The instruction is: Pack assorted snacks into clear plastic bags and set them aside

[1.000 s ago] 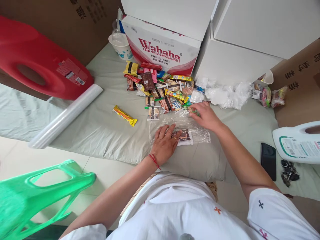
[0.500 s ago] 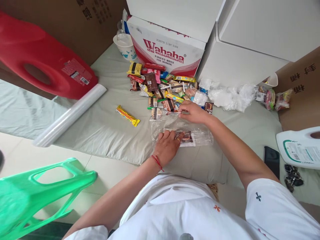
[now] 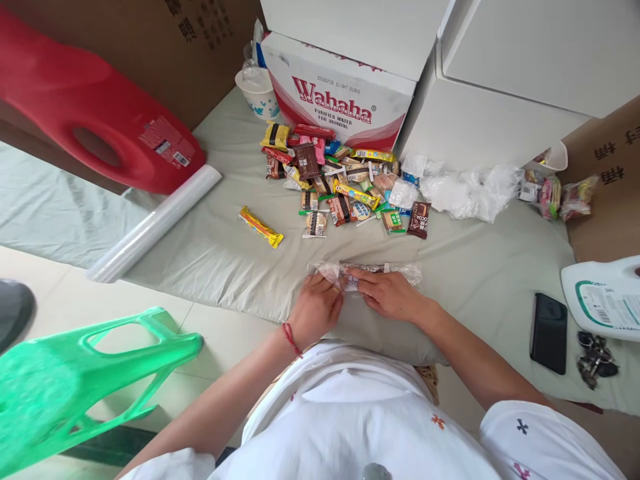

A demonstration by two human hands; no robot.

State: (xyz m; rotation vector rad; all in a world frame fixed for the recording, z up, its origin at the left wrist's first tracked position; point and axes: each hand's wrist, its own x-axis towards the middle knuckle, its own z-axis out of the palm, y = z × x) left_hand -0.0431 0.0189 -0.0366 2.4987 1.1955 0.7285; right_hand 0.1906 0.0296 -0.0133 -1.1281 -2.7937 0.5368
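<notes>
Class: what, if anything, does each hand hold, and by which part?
Left hand: on the film, toward its left end. Right hand: on its near side, mid-length. Whether either grips or presses cannot be told.

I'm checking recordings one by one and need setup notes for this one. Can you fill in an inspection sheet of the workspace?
Surface: grey-green cloth, wrinkled.
Job's things: clear film in a narrow strip, a brown packet showing through it; snack pile beyond.
Clutter: yellow bar apart at the pile's left; film roll farther left; crumpled plastic right of the pile; phone and white bottle at far right.
Hands: left hand and right hand both on the film; exact grip unclear.
Cables: nothing seen.
Surroundings: Wahaha carton behind the pile; red jug at left; green stool on the floor.
</notes>
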